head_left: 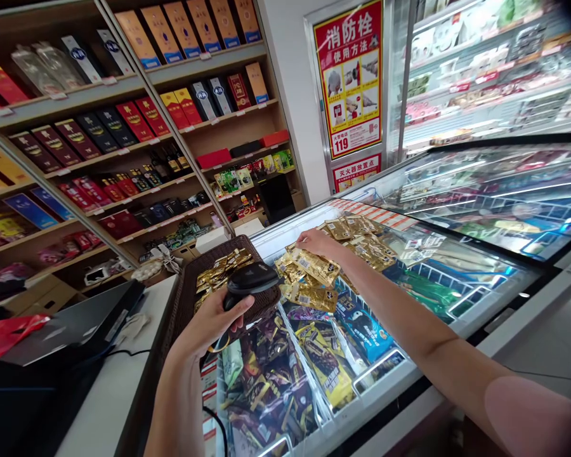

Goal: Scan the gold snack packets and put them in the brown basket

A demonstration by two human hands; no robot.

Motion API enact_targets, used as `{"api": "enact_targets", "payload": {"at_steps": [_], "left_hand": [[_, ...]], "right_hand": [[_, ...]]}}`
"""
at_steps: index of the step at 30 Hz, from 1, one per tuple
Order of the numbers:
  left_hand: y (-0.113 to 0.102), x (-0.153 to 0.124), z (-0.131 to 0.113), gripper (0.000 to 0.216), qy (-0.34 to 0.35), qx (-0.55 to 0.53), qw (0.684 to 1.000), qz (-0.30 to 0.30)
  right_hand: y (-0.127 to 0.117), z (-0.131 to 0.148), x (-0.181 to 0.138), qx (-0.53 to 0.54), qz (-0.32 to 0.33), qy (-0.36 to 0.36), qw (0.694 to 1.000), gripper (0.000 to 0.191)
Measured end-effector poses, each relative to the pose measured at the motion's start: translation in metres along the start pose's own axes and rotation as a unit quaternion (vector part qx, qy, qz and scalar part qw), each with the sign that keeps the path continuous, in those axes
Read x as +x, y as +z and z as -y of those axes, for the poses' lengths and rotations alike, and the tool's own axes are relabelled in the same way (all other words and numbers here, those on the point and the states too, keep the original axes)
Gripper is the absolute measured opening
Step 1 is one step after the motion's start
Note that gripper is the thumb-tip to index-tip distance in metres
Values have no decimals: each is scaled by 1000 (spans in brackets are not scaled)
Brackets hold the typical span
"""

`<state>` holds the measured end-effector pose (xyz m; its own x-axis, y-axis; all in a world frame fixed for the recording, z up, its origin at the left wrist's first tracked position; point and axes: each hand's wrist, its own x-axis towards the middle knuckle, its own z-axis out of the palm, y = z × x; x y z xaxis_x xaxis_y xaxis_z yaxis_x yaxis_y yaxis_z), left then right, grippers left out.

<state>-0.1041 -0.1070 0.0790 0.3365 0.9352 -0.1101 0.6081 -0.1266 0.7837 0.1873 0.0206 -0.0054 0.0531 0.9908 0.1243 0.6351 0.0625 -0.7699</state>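
Observation:
My left hand (223,317) is wrapped round the handle of a black handheld barcode scanner (252,279), its head tilted toward the right. Beyond it, my right hand (314,243) pinches the edge of a gold foil packet (316,265) on the glass freezer top. Several more gold packets (368,244) lie heaped around and behind that hand. To the left, a dark brown wicker basket (183,298) holds further gold packets (226,266); the scanner hides part of its right side.
Below the freezer's glass lid (476,273), wire baskets hold wrapped frozen goods, such as a yellow bag (326,365). A white counter (159,304) with a black machine (80,324) stands at left. Shelves of boxed bottles (133,120) line the back, beside a red fire-hydrant poster (347,82).

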Motion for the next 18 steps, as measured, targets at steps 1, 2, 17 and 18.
{"api": "enact_targets", "payload": {"at_steps": [1, 2, 17, 18], "left_hand": [[-1, 1, 1, 48, 3, 1, 1000, 0], [-2, 1, 1, 48, 5, 5, 1000, 1], [-86, -32, 57, 63, -98, 25, 961, -257], [-90, -34, 61, 63, -103, 22, 956, -275]], "right_hand": [[3, 0, 0, -17, 18, -3, 1000, 13], [7, -1, 0, -31, 36, -8, 999, 12], [52, 22, -16, -185, 23, -80, 979, 19], [59, 31, -15, -185, 27, -93, 978, 19]]}}
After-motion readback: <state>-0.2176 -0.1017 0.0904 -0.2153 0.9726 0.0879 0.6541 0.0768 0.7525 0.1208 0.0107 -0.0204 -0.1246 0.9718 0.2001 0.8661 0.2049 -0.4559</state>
